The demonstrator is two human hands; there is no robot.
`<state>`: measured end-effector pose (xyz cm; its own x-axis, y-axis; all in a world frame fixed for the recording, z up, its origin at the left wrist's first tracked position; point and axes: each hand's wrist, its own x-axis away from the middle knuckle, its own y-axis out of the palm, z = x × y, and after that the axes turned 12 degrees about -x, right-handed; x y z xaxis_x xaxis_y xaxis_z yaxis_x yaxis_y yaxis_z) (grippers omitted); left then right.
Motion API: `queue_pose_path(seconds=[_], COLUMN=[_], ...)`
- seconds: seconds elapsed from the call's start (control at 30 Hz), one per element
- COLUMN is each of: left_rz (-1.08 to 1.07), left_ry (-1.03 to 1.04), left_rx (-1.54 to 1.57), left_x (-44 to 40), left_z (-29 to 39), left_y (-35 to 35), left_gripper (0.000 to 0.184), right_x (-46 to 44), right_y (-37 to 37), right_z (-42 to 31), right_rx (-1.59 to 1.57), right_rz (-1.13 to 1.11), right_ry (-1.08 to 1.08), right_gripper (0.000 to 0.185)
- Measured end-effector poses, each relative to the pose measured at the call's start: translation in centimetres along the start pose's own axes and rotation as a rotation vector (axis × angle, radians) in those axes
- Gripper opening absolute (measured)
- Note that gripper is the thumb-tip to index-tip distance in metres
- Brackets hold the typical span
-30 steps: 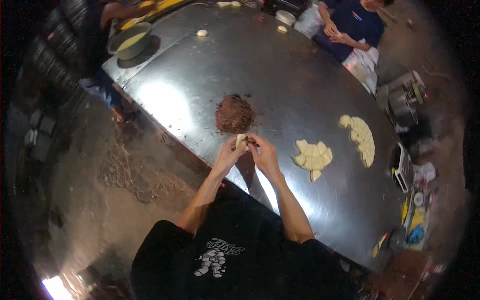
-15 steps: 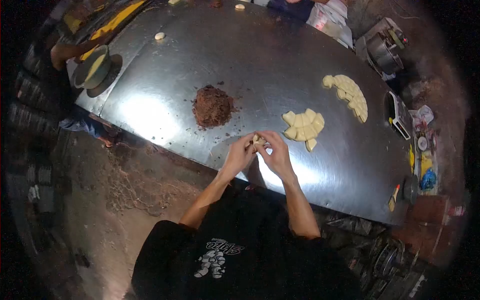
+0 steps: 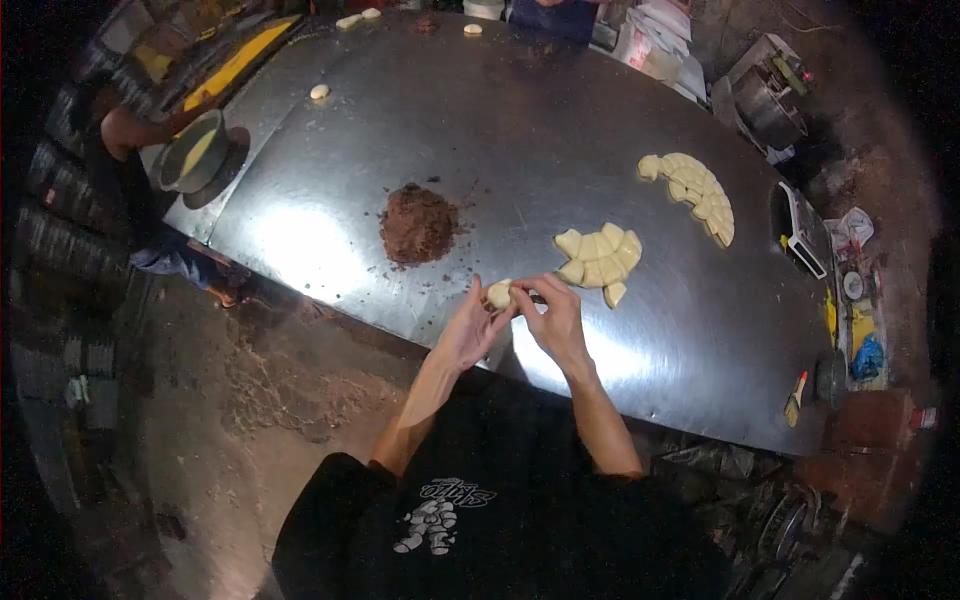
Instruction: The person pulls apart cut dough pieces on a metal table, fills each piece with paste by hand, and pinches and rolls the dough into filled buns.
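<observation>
- Left hand (image 3: 466, 335): palm turned upward; supports a small dough piece (image 3: 498, 294) at the fingers.
- Right hand (image 3: 556, 322): thumb and fingers drawn narrow, touching the right side of the same piece.
- Dough piece: located between both hands, over the near part of the metal surface (image 3: 520, 130).
- Brown crumbly mound (image 3: 418, 226): on the surface, beyond the left hand.
- Cut dough cluster (image 3: 608, 256): on the surface, beyond and right of the right hand.
- Curved dough strip (image 3: 697, 190): farther right, apart from the cluster.
</observation>
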<state>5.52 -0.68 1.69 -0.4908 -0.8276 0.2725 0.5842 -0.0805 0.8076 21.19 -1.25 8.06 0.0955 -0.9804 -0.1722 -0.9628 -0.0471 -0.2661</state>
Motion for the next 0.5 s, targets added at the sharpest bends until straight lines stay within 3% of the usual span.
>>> queue_pose_path(seconds=[0.07, 0.13, 0.2, 0.27, 0.33, 0.4, 0.5], left_rz=[0.026, 0.071, 0.071, 0.038, 0.041, -0.079, -0.078], left_ry=[0.044, 0.163, 0.176, 0.251, 0.238, 0.347, 0.284], left_rx=[-0.031, -0.244, -0.255, -0.356, -0.362, -0.534, -0.74], left_x=[-0.7, -1.1, -1.8, -2.4, -3.2, -4.0, -4.0], left_z=[-1.5, -2.9, -3.9, -4.1, -4.4, -5.3, -7.2], left_y=[0.7, 1.9, 3.1, 5.0, 6.3, 6.6, 6.9], left_gripper=[0.037, 0.032, 0.026, 0.023, 0.022, 0.027, 0.042], right_x=[0.5, 1.1, 1.3, 1.5, 2.2, 2.9, 4.1], right_y=[-0.3, -1.2, -2.8, -4.4, -5.5, -6.4, -8.9], right_z=[0.5, -0.3, 0.2, -0.4, -0.5, 0.2, 1.6], right_rx=[-0.039, 0.219, 0.166, -0.08, 0.085, -0.049, 0.003], right_rz=[0.066, 0.038, 0.068, 0.153, 0.186, 0.235, 0.245], right_ry=[-0.092, -0.231, -0.203, 0.019, -0.028, -0.124, -0.127], right_gripper=[0.019, 0.017, 0.017, 0.018, 0.018, 0.018, 0.015])
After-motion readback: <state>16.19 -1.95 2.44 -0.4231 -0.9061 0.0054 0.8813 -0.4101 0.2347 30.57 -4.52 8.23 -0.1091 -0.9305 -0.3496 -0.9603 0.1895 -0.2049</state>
